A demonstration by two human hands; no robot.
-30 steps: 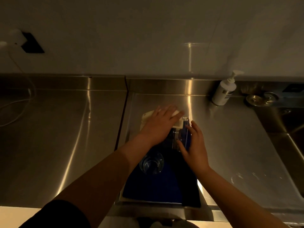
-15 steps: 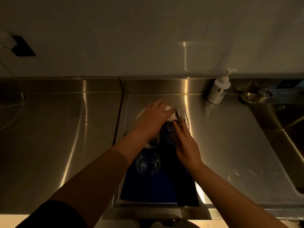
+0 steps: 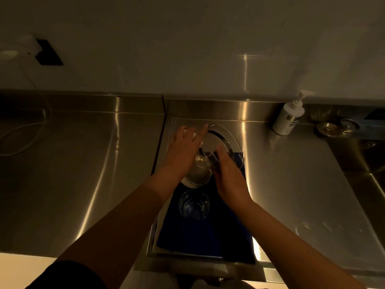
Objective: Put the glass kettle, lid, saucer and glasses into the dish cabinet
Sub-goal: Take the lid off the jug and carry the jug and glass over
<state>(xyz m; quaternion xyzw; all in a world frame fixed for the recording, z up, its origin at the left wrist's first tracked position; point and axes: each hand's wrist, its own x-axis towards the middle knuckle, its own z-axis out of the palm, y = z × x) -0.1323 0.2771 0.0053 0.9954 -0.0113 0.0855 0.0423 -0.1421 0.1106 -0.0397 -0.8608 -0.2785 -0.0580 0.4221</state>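
The steel surface (image 3: 73, 174) left of the blue mat (image 3: 204, 234) lies open, obstructed only by a white cable (image 3: 23, 140) near its far left edge. On the mat, an upright glass (image 3: 193, 204) stands in the near approach lane between both forearms, just in front of the left hand (image 3: 183, 151) and right hand (image 3: 227, 174), which crowd a tilted saucer (image 3: 223, 140). Right of the mat the surface is open up to a pump bottle (image 3: 288, 117) at the back wall and the sink (image 3: 364, 159) beyond.
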